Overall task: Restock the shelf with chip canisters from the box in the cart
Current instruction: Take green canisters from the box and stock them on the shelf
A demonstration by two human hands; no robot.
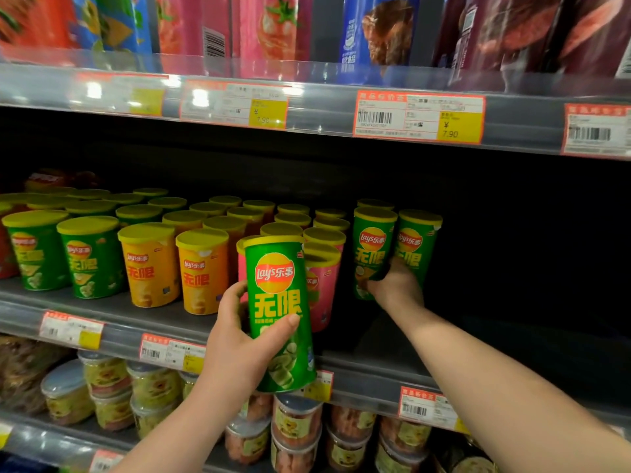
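The left hand (235, 339) is nearest, raised in front of the middle shelf (368, 373). It holds a green can (280, 312) upright with a slight tilt. The thumb lies across the can's front and the fingers (232, 295) curl round its left side, so the grip wraps the lower half. The can's base hangs in front of the shelf's front rail, not on the shelf. Below that rail, round tubs (297, 418) with clear lids are stacked on the lower shelf. Price tags (172, 353) are clipped along the rail.

Farther in and to the right, the right hand (396, 285) reaches onto the middle shelf. Its fingers curl round the lower part of a second green can (374, 247), which stands upright. The fingertips are hidden between that can and a third green can (418, 247) just beside it on the right. To the right of these two the shelf is dark.

Just behind the held can stands a pink can (321, 291). To its left, along the shelf front, are two orange cans (177, 268) and then more green cans (65, 254). All have yellow lids, and rows of the same run back into the shelf.

Above, the upper shelf (324, 110) carries a price tag (420, 117) reading 7.90, and snack bags (379, 29) stand on it.
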